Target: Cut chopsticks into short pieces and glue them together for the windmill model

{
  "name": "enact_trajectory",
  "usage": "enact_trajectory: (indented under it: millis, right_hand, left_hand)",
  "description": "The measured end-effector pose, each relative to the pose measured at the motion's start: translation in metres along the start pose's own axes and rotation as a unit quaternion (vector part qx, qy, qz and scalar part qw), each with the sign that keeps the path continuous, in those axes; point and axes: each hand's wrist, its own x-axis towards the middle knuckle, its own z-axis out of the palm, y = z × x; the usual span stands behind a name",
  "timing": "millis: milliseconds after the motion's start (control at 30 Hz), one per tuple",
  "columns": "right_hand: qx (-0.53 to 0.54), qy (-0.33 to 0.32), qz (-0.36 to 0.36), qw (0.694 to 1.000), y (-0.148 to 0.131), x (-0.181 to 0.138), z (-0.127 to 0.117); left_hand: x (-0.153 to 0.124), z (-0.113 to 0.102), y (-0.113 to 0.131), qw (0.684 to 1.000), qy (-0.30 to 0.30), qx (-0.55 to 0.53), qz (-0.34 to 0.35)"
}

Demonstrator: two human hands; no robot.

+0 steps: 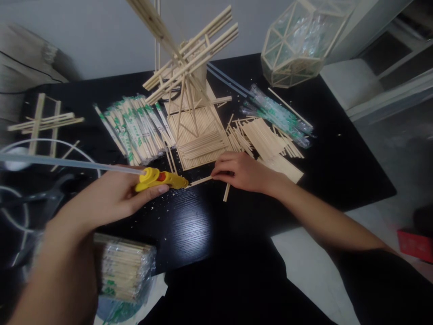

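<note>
My left hand is wrapped round a yellow hot glue gun, with a long translucent glue stick running out of its back to the left. The gun's dark nozzle meets the left end of a short wooden stick. Pinched between the fingertips of my right hand is the other end of that stick. Another short stick lies below my right hand. Just beyond, a mat of joined sticks carries a row of loose sticks and a windmill-like stick structure.
Wrapped chopsticks lie left of the mat on the black table. Cut sticks and flat stick panels lie at right, near plastic wrappers. A geometric stick-framed container stands behind. A chopstick pack sits below my left forearm.
</note>
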Motion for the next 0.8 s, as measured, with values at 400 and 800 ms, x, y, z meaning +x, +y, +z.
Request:
enact_trajectory:
  millis: [400,800]
  right_hand:
    - [0.009,-0.002,0.001,1.0,0.0,0.001,-0.001]
    - [0.034,0.0,0.015,0.999,-0.006,0.0,-0.007]
  left_hand:
    - [0.006,0.002,0.006,0.999,0.021,0.014,0.039]
    - [0.013,0.005,0.011,0.997,0.037,0.014,0.06]
